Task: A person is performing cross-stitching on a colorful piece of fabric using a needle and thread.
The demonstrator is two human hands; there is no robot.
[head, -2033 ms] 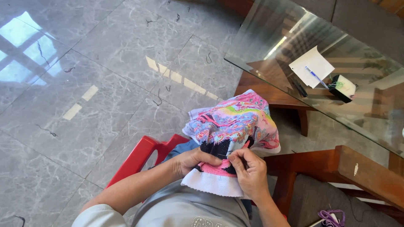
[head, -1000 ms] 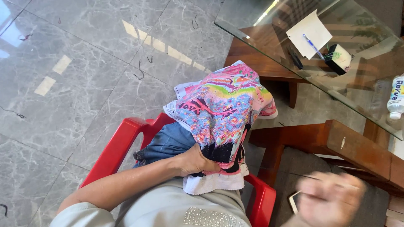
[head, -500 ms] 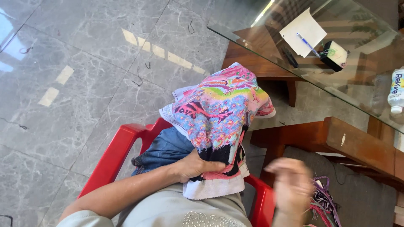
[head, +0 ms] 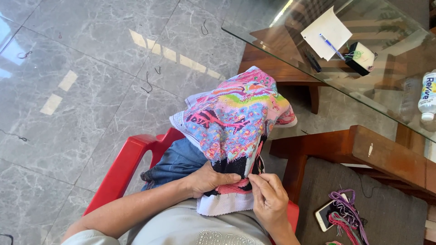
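Observation:
A colourful cross-stitch cloth (head: pixel 236 122) in pink, blue, green and black drapes over my lap and a raised knee. My left hand (head: pixel 206 179) grips its lower black and pink part from the left. My right hand (head: pixel 269 199) presses its pinched fingertips to the same spot on the cloth, as if holding a needle too small to make out. The white unstitched edge (head: pixel 225 204) of the cloth hangs below both hands. I sit on a red plastic chair (head: pixel 129 165).
A glass table (head: pixel 377 86) at upper right carries a white paper with a blue pen (head: pixel 326 31), a black thread box (head: pixel 360 58) and a bottle (head: pixel 427 97). A wooden chair (head: pixel 381 154) on the right holds a phone and thread skeins (head: pixel 343 215). Thread scraps litter the grey tile floor.
My right hand, which had swung out to the right away from the cloth, has come back to the stitching spot. My left hand kept its hold on the cloth.

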